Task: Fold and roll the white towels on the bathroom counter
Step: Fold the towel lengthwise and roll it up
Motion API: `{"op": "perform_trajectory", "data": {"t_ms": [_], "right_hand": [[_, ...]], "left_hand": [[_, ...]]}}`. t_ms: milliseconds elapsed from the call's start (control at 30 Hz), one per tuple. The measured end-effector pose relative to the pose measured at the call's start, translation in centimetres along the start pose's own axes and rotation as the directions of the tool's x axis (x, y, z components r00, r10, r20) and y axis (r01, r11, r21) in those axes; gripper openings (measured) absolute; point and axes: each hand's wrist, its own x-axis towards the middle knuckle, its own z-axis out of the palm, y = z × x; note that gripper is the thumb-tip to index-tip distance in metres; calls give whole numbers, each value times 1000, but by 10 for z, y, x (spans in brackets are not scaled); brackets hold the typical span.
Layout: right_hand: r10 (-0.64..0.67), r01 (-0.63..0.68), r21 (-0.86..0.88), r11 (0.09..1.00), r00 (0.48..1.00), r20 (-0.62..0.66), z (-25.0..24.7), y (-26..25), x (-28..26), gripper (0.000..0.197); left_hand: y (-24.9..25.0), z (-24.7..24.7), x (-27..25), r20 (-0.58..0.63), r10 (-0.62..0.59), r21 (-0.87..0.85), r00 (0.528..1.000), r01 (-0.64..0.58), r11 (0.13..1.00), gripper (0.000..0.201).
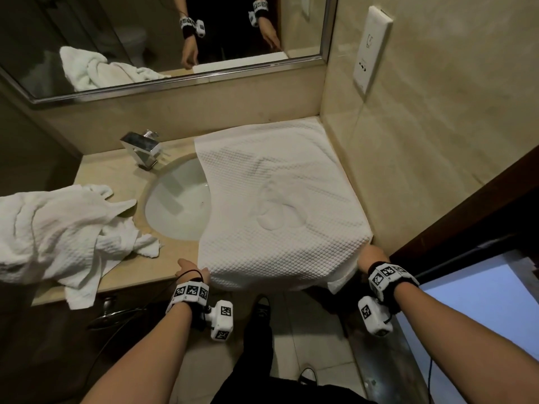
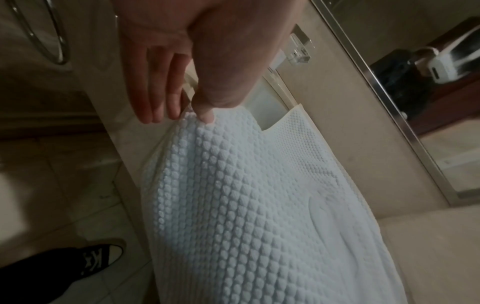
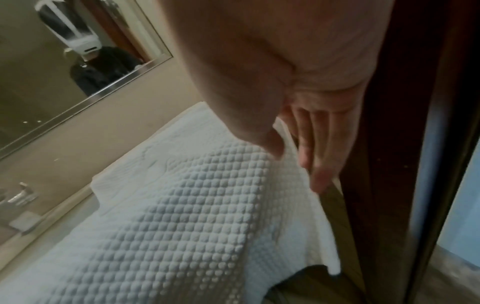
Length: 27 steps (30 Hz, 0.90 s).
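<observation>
Both hands, left hand (image 1: 191,269) and right hand (image 1: 372,258), pinch the near corners of the spread towel (image 1: 280,199) on the counter (image 1: 116,170), apparently mid-fold; next, probably carrying that edge toward the mirror (image 1: 145,39).

- I see the spread towel (image 1: 277,205), white with a raised waffle-bump weave and a smooth embossed emblem near its middle, lying flat over the right part of the counter.
- Its far edge reaches the back wall, its right edge runs along the side wall, and its left edge overhangs the basin.
- Its near edge droops over the counter's front; both near corners are lifted slightly, and a plain hemmed border shows at the right one.
- I see the crumpled towels (image 1: 58,231), also white and waffle-textured, heaped on the counter's left end, one flap hanging over the front edge.
</observation>
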Motion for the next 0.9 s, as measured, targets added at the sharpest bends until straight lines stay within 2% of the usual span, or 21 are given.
{"op": "perform_trajectory", "data": {"t_ms": [33, 100, 167, 233, 267, 400, 433, 500, 567, 600, 633, 667, 733, 833, 900], "right_hand": [[-20, 20, -5, 1000, 999, 39, 1, 3, 0, 34], [-22, 20, 97, 995, 1000, 19, 4, 7, 1, 33], [-30, 61, 245, 968, 991, -131, 7, 8, 0, 29], [-18, 92, 304, 948, 971, -239, 5, 4, -4, 21], [-15, 92, 304, 948, 969, -245, 4, 1, -2, 20], [43, -22, 285, 958, 997, -67, 9, -4, 5, 39], [46, -20, 291, 957, 996, -81, 10, -5, 5, 39], [-13, 95, 311, 946, 966, -257, 8, -9, 3, 33], [-200, 322, 265, 909, 894, -402, 4, -15, 5, 32], [-317, 422, 223, 879, 866, -387, 2, -17, 7, 38], [-405, 473, 180, 862, 858, -315, 0, -19, 12, 48], [-440, 473, 136, 870, 871, -217, -2, -20, 18, 59], [-370, 378, 86, 922, 924, -95, -7, -21, 26, 70], [-237, 258, 181, 949, 963, -130, -13, -26, 33, 68], [-233, 264, 190, 946, 957, -172, -13, -33, 33, 67]], "left_hand": [[-1, 1, 0, 3, -7, -7, 1000, 7, 1000, 63], [-1, 1, 0, 3, -22, -53, 1000, 22, 998, 61], [-4, 2, 1, 10, -29, -122, 1000, 30, 992, 55], [-10, 5, 5, 15, -34, -163, 999, 35, 986, 51], [-13, 6, 5, 2, -31, -189, 1000, 31, 981, 49], [-15, 7, -5, -76, -17, -304, 997, -7, 953, 32], [-15, 7, -6, -81, -12, -326, 997, -15, 945, 31], [-15, 7, -5, -85, -3, -361, 996, -28, 932, 32], [-16, 7, -2, -97, 15, -372, 995, -50, 927, 32], [-16, 7, -2, -104, 34, -367, 994, -70, 928, 32], [-15, 7, -2, -110, 52, -354, 993, -88, 931, 32], [-15, 7, -3, -115, 66, -345, 991, -103, 933, 32], [-14, 7, -3, -127, 70, -333, 989, -109, 937, 31], [-10, 5, -1, -124, 68, -304, 990, -103, 947, 31], [-7, 3, 3, -103, 75, -270, 992, -101, 958, 30]]}}
